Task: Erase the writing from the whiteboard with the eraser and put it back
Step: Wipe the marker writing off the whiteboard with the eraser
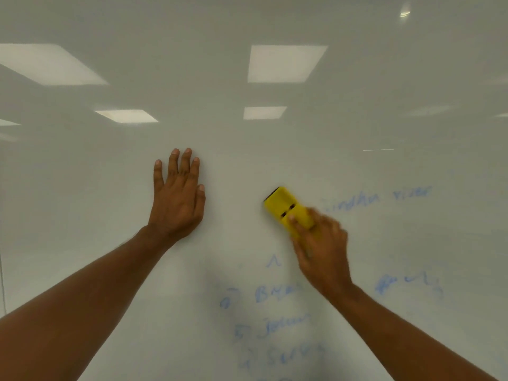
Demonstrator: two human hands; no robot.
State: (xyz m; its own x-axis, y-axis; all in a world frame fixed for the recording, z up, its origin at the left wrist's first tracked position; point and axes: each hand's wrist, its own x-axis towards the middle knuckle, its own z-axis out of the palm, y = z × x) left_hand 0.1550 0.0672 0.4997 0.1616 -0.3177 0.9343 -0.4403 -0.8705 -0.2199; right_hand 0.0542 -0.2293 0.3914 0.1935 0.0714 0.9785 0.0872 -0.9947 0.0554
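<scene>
Two hands, one eraser, one whiteboard.

I count my two hands: my left hand (177,200), flat with all five fingers spread on the whiteboard (275,160), and my right hand (320,251), wrapped around the single yellow eraser (286,209). Blue writing (376,198) shows in about seven faint, smeared patches toward the whiteboard's lower right; they are too blurred for a firm count. Four bright ceiling-light reflections (284,63) are clearly visible across its upper part.

Left hand (177,200) flat, fingers spread, right hand (320,250) blurred, grip closed.
</scene>
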